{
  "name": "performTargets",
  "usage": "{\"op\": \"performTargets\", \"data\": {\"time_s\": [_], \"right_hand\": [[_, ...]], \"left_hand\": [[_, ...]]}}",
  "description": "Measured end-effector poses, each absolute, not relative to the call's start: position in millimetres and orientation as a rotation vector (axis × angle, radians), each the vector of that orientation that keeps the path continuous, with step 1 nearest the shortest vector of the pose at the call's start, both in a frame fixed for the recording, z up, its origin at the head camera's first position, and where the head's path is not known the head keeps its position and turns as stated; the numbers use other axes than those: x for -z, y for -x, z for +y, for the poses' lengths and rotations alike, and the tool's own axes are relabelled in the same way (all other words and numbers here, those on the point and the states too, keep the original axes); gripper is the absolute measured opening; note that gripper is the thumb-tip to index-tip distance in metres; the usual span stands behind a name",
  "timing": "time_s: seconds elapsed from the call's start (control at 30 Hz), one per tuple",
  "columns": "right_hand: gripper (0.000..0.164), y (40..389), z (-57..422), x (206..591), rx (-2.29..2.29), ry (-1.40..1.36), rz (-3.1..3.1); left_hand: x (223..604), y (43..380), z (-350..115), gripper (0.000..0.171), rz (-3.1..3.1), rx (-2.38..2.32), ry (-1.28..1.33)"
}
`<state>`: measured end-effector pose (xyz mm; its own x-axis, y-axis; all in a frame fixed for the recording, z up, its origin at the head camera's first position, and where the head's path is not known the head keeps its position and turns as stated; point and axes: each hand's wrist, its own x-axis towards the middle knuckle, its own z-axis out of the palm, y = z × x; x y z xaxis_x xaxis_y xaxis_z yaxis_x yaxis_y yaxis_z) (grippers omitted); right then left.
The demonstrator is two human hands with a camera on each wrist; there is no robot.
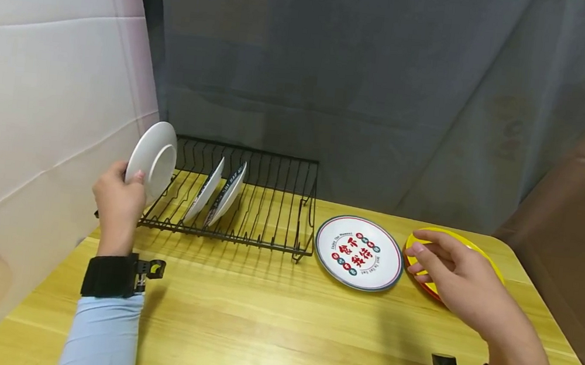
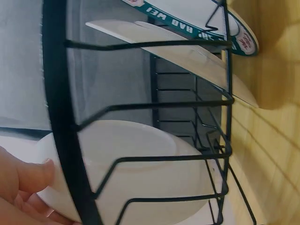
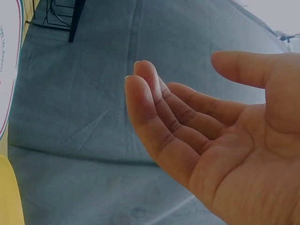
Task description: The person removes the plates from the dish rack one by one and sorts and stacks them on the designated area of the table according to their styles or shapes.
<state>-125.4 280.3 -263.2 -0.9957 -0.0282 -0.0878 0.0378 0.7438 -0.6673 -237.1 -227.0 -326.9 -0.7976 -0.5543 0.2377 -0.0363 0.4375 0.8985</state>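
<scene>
My left hand (image 1: pixel 121 195) grips a white plate (image 1: pixel 148 151) by its edge, thumb on the underside, at the left end of the black wire dish rack (image 1: pixel 265 243). The plate stands nearly upright there; in the left wrist view the same plate (image 2: pixel 126 183) shows behind the rack's wires. Two more plates lean in the rack, a white one (image 1: pixel 206 189) and a dark-rimmed one (image 1: pixel 230 197). My right hand (image 1: pixel 465 275) hovers over a yellow plate (image 1: pixel 490 267) with loosely bent fingers and holds nothing; its palm shows in the right wrist view.
A white plate with red lettering (image 1: pixel 379 273) lies flat on the wooden table (image 1: pixel 258 320), between the rack and the yellow plate. A grey cloth (image 1: pixel 333 92) hangs behind, and a pale panel (image 1: pixel 57 95) stands at the left.
</scene>
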Motion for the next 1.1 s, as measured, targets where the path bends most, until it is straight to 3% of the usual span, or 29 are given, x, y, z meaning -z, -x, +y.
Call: {"op": "performTargets", "data": {"time_s": [0.63,1.1], "right_hand": [[0.063,124,279,263,1.143,-0.023,2.806],[0.064,125,278,262,1.112,-0.017,2.828]], "left_hand": [[296,223,-201,0.029,-1.896,1.34,-0.367],[278,207,-184,0.018,-1.739,1.041,-0.013]]}}
